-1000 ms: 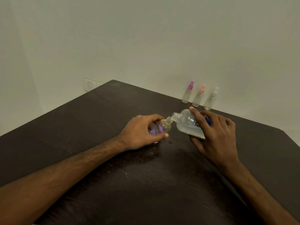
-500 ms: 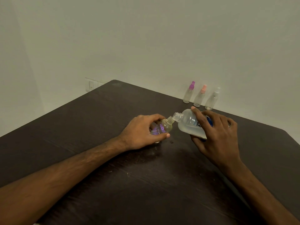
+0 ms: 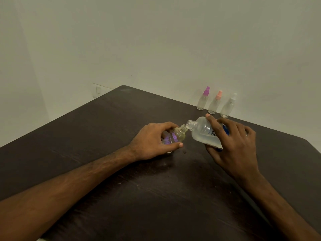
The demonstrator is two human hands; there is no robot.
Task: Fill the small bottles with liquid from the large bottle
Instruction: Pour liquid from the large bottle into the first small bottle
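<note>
My left hand (image 3: 151,140) grips a small clear bottle (image 3: 175,135) with purple flower print, tilted with its open neck up and to the right. The large translucent bottle (image 3: 202,131), with a blue label and clear liquid inside, is tipped toward the left in the grip of my right hand (image 3: 232,143). Its open mouth touches the small bottle's neck. Three small spray bottles stand in a row by the wall: one with a purple cap (image 3: 202,100), one with a pink cap (image 3: 215,103) and one with a white cap (image 3: 229,106).
Everything sits on a dark wooden table (image 3: 121,188) pushed against a pale wall. A few wet spots (image 3: 185,152) lie on the table below the bottles. A wall socket (image 3: 98,92) shows past the table's far left edge.
Both hands and the two bottles hold almost the same place. The large bottle's mouth has come a little closer to the small bottle's neck.
</note>
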